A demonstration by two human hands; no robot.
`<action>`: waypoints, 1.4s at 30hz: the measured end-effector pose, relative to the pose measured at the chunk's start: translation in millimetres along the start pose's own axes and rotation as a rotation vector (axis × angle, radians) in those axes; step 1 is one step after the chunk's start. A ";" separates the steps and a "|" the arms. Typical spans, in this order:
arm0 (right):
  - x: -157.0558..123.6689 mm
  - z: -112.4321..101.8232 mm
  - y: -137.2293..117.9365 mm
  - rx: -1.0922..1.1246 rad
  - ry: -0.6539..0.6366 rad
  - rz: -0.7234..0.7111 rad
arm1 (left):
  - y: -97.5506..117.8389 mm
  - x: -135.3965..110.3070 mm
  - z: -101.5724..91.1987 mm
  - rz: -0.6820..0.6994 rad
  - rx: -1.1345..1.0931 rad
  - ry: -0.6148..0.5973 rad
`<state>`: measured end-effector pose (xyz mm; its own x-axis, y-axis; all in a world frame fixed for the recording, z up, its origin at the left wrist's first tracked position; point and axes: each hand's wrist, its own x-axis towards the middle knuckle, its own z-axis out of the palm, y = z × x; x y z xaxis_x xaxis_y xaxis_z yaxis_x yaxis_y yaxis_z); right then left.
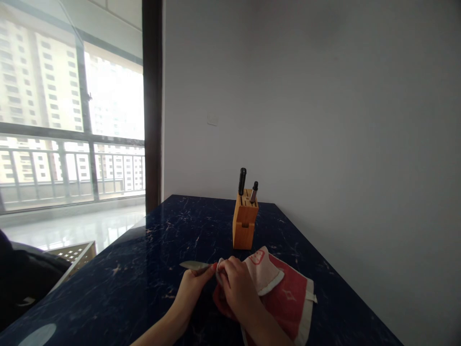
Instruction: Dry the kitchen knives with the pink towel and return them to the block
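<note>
A knife (192, 265) lies across my left hand (193, 284), its blade pointing left and its far end hidden at my fingers. My left hand is closed around it. Right beside it, my right hand (236, 283) pinches a fold of a red and white towel (288, 300) against the knife's right end. The rest of the cloth spreads over the tabletop under and to the right of my right forearm. Just beyond both hands stands a wooden knife block (245, 230), with a black handle (242, 181) and a shorter dark-tipped handle (254, 191) sticking out of its top.
The dark blue marbled table (173, 230) narrows toward a grey wall (306, 105). At the left are a chair (77, 254) with dark fabric (29, 278) on it and a large window (72, 96). A wall switch plate (212, 119) is above the table.
</note>
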<state>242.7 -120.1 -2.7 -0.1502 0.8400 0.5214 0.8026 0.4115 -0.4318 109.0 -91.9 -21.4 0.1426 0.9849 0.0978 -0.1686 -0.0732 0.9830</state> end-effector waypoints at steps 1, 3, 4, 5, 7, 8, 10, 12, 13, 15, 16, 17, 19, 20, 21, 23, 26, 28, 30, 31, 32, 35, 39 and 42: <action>0.4 -0.5 0.8 -0.008 0.013 0.021 | -1.1 0.6 -0.2 0.004 0.001 0.000; 1.6 -1.0 4.0 -0.009 0.054 0.066 | -3.0 1.4 -0.2 0.006 -0.011 -0.011; 2.0 -0.8 5.5 -0.003 0.072 0.078 | -3.5 1.6 -0.1 0.006 -0.017 -0.018; 2.1 -0.3 6.5 0.007 0.082 0.081 | -3.7 1.7 0.0 0.005 -0.020 -0.021; 1.5 1.3 5.7 0.022 0.070 0.058 | -3.0 1.7 0.4 -0.002 -0.019 -0.017; 0.9 2.3 4.0 0.022 0.052 0.039 | -2.3 1.7 0.5 -0.007 -0.016 -0.012; -0.3 4.1 -0.1 0.010 0.017 0.009 | -0.9 2.0 0.3 -0.015 -0.019 0.004; -0.8 4.9 -1.8 0.003 0.004 0.000 | 0.2 2.7 -0.7 -0.018 -0.024 0.031; -0.7 4.9 -1.0 0.005 0.007 0.002 | 0.6 3.2 -1.4 -0.022 -0.026 0.050; 0.4 4.1 3.9 0.010 0.032 0.023 | 0.8 4.2 -3.4 -0.046 -0.034 0.099; 1.0 3.4 7.1 0.011 0.049 0.040 | 0.7 4.6 -4.4 -0.062 -0.039 0.125; 1.5 2.6 10.0 0.010 0.064 0.057 | 0.6 5.0 -5.3 -0.078 -0.042 0.148; 1.8 1.3 13.1 0.012 0.081 0.084 | 0.6 5.2 -6.2 -0.100 -0.048 0.178; 1.4 1.0 12.7 0.018 0.079 0.084 | 0.8 5.0 -6.2 -0.107 -0.048 0.185; 0.7 0.8 11.0 0.023 0.071 0.072 | 1.1 4.6 -5.8 -0.112 -0.046 0.183; -0.9 1.0 5.9 0.027 0.048 0.027 | 2.0 3.8 -4.7 -0.120 -0.038 0.162; -1.3 0.8 2.5 0.020 0.038 -0.011 | 2.4 3.4 -3.9 -0.119 -0.050 0.137; 0.7 -0.6 7.1 0.019 0.062 0.023 | 1.7 4.0 -4.7 -0.135 -0.079 0.153; 3.2 -2.6 14.8 0.024 0.089 0.076 | 0.5 4.5 -5.8 -0.163 -0.106 0.168; 4.1 -3.5 18.1 0.028 0.099 0.095 | 0.1 4.5 -6.0 -0.164 -0.110 0.170; 4.5 -4.1 20.3 0.031 0.103 0.103 | -0.3 4.5 -5.9 -0.154 -0.106 0.165; 2.6 -3.4 17.5 0.032 0.093 0.069 | 0.1 3.7 -4.1 -0.097 -0.053 0.118; -0.8 -0.6 6.4 0.015 0.057 -0.020 | 1.4 3.3 -2.5 -0.110 -0.050 0.108; 1.3 -1.5 11.0 0.010 0.083 0.031 | -0.2 4.0 -4.5 -0.144 -0.159 0.179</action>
<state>252.2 -115.1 -5.7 -0.0766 0.8202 0.5670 0.8000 0.3900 -0.4559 105.2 -87.2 -21.9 0.0038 0.9965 -0.0840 -0.3121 0.0810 0.9466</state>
